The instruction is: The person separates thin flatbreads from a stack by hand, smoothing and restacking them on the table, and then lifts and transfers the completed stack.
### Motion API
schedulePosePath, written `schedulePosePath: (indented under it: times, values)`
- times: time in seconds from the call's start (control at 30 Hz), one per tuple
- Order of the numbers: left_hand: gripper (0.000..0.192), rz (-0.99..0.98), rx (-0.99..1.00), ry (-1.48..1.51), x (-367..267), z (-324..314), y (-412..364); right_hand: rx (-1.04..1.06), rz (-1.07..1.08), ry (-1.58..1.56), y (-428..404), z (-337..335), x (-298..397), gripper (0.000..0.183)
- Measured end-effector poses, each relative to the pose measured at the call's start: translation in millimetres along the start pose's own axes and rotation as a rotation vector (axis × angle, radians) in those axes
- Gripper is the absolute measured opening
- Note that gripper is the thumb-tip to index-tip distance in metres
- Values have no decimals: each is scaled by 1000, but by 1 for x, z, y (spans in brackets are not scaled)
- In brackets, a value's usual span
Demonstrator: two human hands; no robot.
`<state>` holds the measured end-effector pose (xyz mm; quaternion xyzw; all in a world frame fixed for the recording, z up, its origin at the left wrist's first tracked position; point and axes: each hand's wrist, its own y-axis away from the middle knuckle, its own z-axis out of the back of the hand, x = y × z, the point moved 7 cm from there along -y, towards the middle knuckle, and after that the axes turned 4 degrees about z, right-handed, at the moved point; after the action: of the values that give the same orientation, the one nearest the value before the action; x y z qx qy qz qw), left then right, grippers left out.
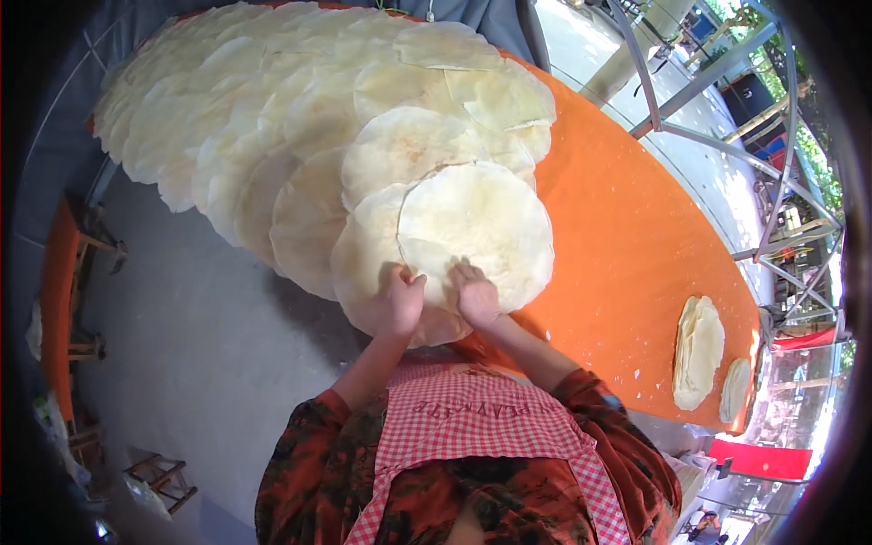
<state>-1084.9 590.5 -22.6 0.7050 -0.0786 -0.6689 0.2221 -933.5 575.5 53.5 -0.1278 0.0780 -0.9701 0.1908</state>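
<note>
A thin round flatbread [484,225] lies on top at the near end of a spread of overlapping flatbreads [272,102]. My left hand [407,300] is at its lower left edge, with thumb and forefinger pinched on the rim. My right hand [478,300] lies palm down on its lower part, fingers stretched forward. Under the left hand, another pale flatbread [364,245] shows, partly covered by the top one. The sheets rest on a long table with an orange cover [613,238].
Two stacks of folded flatbreads, a larger one [698,354] and a smaller one [734,392], sit at the table's right end. A metal frame [722,143] stands beyond. Left are another orange-topped table [60,300] and a wooden stool [160,480] on the concrete floor [197,340].
</note>
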Motion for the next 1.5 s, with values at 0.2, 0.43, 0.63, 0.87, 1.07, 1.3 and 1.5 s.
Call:
schedulePosePath:
  times: [0.2,0.43,0.63,0.87,1.07,1.3,1.5]
  values:
    - [21,268,467,185,18,2,-11,11,-101,50,5,-28,38,45]
    - [37,-206,384,74,-53,48,8,65,-458,-63,-42,28,-29,45]
    - [39,-26,-139,-131,29,181,-15,-127,-127,57,-96,142,35,27]
    - [31,324,307,285,40,133,7,325,-83,15,-25,-48,107,21]
    - [15,294,455,358,-19,113,27,258,28,-47,-31,-30,142,25]
    - [28,363,423,523,-39,89,37,161,-91,-281,-25,-2,132,28]
    - [28,370,447,521,-55,76,47,53,-126,-348,-26,25,122,47]
